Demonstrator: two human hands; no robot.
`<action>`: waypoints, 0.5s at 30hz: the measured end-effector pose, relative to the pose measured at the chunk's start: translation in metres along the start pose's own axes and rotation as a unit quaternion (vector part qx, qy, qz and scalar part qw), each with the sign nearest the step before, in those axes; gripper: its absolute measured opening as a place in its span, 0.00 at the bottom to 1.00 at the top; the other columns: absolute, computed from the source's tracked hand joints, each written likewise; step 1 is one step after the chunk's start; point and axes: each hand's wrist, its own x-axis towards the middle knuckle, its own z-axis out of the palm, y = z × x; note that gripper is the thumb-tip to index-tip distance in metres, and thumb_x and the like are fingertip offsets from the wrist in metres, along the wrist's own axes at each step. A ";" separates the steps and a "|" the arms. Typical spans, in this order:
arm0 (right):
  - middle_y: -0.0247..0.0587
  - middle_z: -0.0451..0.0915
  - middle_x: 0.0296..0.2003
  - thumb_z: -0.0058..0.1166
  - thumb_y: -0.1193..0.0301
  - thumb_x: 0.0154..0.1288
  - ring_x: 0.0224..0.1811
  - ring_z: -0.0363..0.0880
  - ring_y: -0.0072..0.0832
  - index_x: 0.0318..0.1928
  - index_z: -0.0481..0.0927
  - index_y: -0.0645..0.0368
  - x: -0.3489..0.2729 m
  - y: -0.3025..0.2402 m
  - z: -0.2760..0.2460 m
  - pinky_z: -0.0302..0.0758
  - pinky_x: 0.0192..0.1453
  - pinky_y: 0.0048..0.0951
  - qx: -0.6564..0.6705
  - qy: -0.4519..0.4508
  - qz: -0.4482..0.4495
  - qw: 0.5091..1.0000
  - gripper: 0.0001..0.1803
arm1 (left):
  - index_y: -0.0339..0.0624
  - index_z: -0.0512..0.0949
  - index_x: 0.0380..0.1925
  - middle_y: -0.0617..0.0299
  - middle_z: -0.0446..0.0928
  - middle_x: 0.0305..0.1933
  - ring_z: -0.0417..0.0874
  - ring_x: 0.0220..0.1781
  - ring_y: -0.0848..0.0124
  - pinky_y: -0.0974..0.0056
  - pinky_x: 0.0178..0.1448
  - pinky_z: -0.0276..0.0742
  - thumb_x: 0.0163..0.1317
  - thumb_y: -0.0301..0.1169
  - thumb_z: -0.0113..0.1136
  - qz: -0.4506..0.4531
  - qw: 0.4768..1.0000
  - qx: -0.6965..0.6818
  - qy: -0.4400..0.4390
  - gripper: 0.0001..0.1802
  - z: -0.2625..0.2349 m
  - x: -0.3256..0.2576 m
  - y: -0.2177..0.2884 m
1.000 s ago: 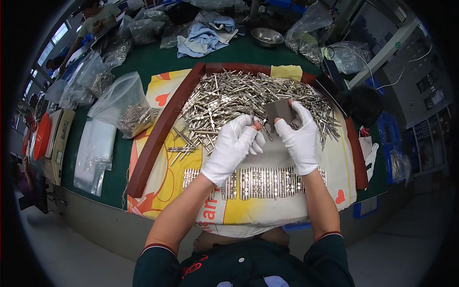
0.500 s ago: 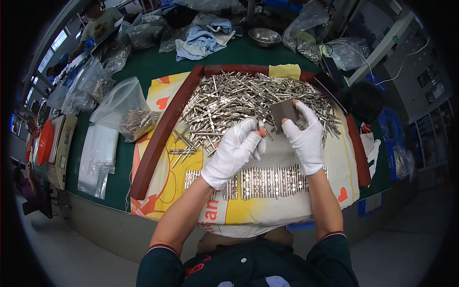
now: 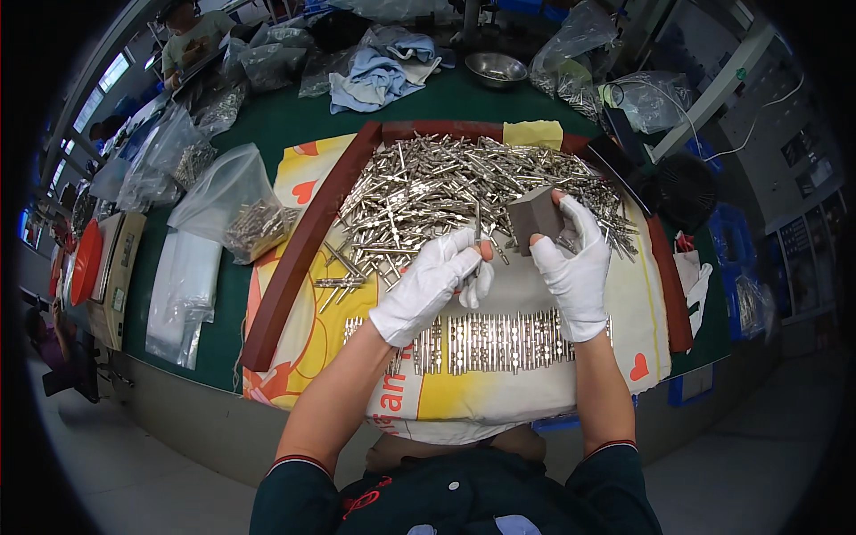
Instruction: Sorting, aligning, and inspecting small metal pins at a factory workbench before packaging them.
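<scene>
My left hand [image 3: 435, 283], in a white glove with bare fingertips, pinches a thin metal pin [image 3: 478, 223] that stands upright from thumb and forefinger. A dark grey-brown sanding block [image 3: 536, 218] is gripped in my right hand [image 3: 573, 266], also gloved, with the thumb on its near side. The pin and the block are a short gap apart. Beyond both hands spreads a large heap of shiny metal pins [image 3: 406, 192]. Closer to me, a row of pins [image 3: 499, 341] lies side by side on the printed cloth [image 3: 464, 399], partly hidden by my wrists.
A dark red wooden frame [image 3: 308, 259] borders the heap on three sides. To the left are a clear bag of pins [image 3: 254, 214], flat plastic bags [image 3: 183, 285] and a scale [image 3: 116, 281]. A metal bowl [image 3: 496, 69] and blue cloths [image 3: 374, 78] lie at the back. Another person [image 3: 192, 40] is at far left.
The sanding block has tilted, showing more of its side. My left hand has shifted slightly left and nearer, and the pin in it now shows more upright.
</scene>
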 end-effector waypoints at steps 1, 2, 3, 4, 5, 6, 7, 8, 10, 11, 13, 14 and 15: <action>0.45 0.74 0.52 0.64 0.73 0.50 0.52 0.77 0.31 0.56 0.73 0.67 -0.001 -0.003 0.002 0.76 0.55 0.31 -0.015 -0.002 -0.002 1.000 0.31 | 0.43 0.71 0.41 0.64 0.74 0.25 0.71 0.23 0.79 0.75 0.30 0.67 0.71 0.37 0.51 0.001 1.000 -0.001 0.004 0.10 0.000 -0.001 0.000; 0.46 0.74 0.52 0.64 0.73 0.48 0.51 0.77 0.32 0.56 0.73 0.67 -0.002 -0.005 0.002 0.75 0.56 0.32 -0.030 -0.003 -0.004 1.000 0.31 | 0.42 0.71 0.41 0.64 0.74 0.25 0.71 0.23 0.79 0.75 0.30 0.67 0.71 0.37 0.51 0.002 1.000 -0.002 0.008 0.10 0.000 -0.001 0.000; 0.46 0.74 0.52 0.64 0.73 0.48 0.51 0.77 0.32 0.56 0.73 0.67 -0.002 -0.003 0.002 0.75 0.56 0.32 -0.031 -0.002 -0.004 1.000 0.31 | 0.42 0.71 0.41 0.64 0.74 0.25 0.71 0.23 0.79 0.75 0.30 0.67 0.71 0.37 0.51 0.001 1.000 -0.002 0.007 0.10 0.000 0.000 0.000; 0.47 0.75 0.52 0.65 0.72 0.47 0.51 0.77 0.34 0.55 0.74 0.67 -0.002 0.001 0.003 0.75 0.56 0.32 -0.082 -0.007 -0.048 0.995 0.32 | 0.42 0.71 0.41 0.64 0.74 0.25 0.71 0.23 0.79 0.75 0.30 0.67 0.71 0.37 0.50 0.002 1.000 0.008 0.004 0.10 0.000 0.001 0.000; 0.47 0.75 0.51 0.66 0.71 0.45 0.51 0.77 0.36 0.55 0.74 0.66 -0.002 0.003 0.003 0.75 0.56 0.33 -0.133 -0.011 -0.093 0.987 0.33 | 0.42 0.71 0.41 0.64 0.74 0.25 0.71 0.23 0.79 0.75 0.30 0.67 0.71 0.37 0.50 0.002 1.000 0.018 0.000 0.10 0.000 0.001 0.000; 0.47 0.75 0.51 0.66 0.71 0.45 0.51 0.77 0.36 0.55 0.74 0.66 -0.003 0.003 0.004 0.75 0.56 0.33 -0.133 -0.011 -0.092 0.987 0.33 | 0.42 0.71 0.41 0.64 0.74 0.25 0.71 0.23 0.79 0.75 0.30 0.67 0.71 0.37 0.50 0.002 1.000 0.018 0.001 0.10 0.000 0.001 0.001; 0.48 0.75 0.51 0.66 0.71 0.44 0.51 0.77 0.37 0.55 0.74 0.66 -0.005 0.002 0.007 0.75 0.57 0.34 -0.139 -0.012 -0.110 0.984 0.33 | 0.40 0.71 0.43 0.65 0.74 0.25 0.71 0.23 0.81 0.76 0.29 0.68 0.72 0.35 0.46 0.015 0.999 0.045 -0.006 0.10 -0.001 0.001 0.001; 0.48 0.75 0.51 0.67 0.70 0.43 0.51 0.77 0.38 0.55 0.74 0.66 -0.007 0.002 0.010 0.74 0.57 0.35 -0.145 -0.013 -0.128 0.981 0.34 | 0.38 0.72 0.46 0.66 0.74 0.24 0.71 0.22 0.82 0.76 0.28 0.68 0.73 0.33 0.43 0.028 0.997 0.072 -0.013 0.12 -0.001 0.001 0.000; 0.48 0.75 0.50 0.67 0.70 0.44 0.51 0.78 0.37 0.55 0.74 0.65 -0.012 -0.005 0.015 0.76 0.55 0.33 -0.105 -0.040 -0.113 0.987 0.33 | 0.37 0.72 0.48 0.68 0.73 0.22 0.70 0.21 0.81 0.74 0.27 0.67 0.72 0.30 0.42 0.054 0.984 0.158 0.062 0.12 0.012 0.004 -0.002; 0.48 0.75 0.50 0.67 0.70 0.45 0.50 0.78 0.36 0.55 0.74 0.65 -0.016 -0.015 0.017 0.76 0.55 0.32 -0.080 -0.057 -0.075 0.992 0.33 | 0.37 0.73 0.44 0.68 0.71 0.21 0.69 0.21 0.80 0.70 0.27 0.67 0.71 0.27 0.42 0.117 0.950 0.263 0.117 0.10 0.016 0.005 -0.007; 0.48 0.75 0.50 0.66 0.71 0.47 0.50 0.78 0.35 0.56 0.74 0.67 -0.005 0.005 0.012 0.76 0.55 0.31 -0.092 -0.023 -0.043 0.995 0.32 | 0.36 0.72 0.40 0.68 0.70 0.20 0.68 0.21 0.79 0.69 0.27 0.66 0.70 0.26 0.43 0.077 0.948 0.285 0.121 0.08 0.015 0.000 -0.003; 0.48 0.75 0.50 0.66 0.71 0.47 0.50 0.78 0.35 0.55 0.74 0.67 -0.003 0.005 0.008 0.76 0.55 0.31 -0.110 -0.007 -0.039 0.993 0.32 | 0.36 0.71 0.37 0.67 0.70 0.20 0.68 0.21 0.79 0.69 0.27 0.67 0.70 0.27 0.43 0.083 0.944 0.291 0.129 0.07 0.014 0.002 -0.002; 0.48 0.75 0.50 0.66 0.71 0.47 0.50 0.78 0.35 0.55 0.74 0.67 -0.001 0.003 0.007 0.75 0.55 0.31 -0.128 0.009 -0.035 0.991 0.32 | 0.36 0.72 0.37 0.66 0.70 0.20 0.69 0.20 0.78 0.68 0.27 0.67 0.70 0.27 0.43 0.056 0.949 0.276 0.140 0.08 0.015 0.001 -0.001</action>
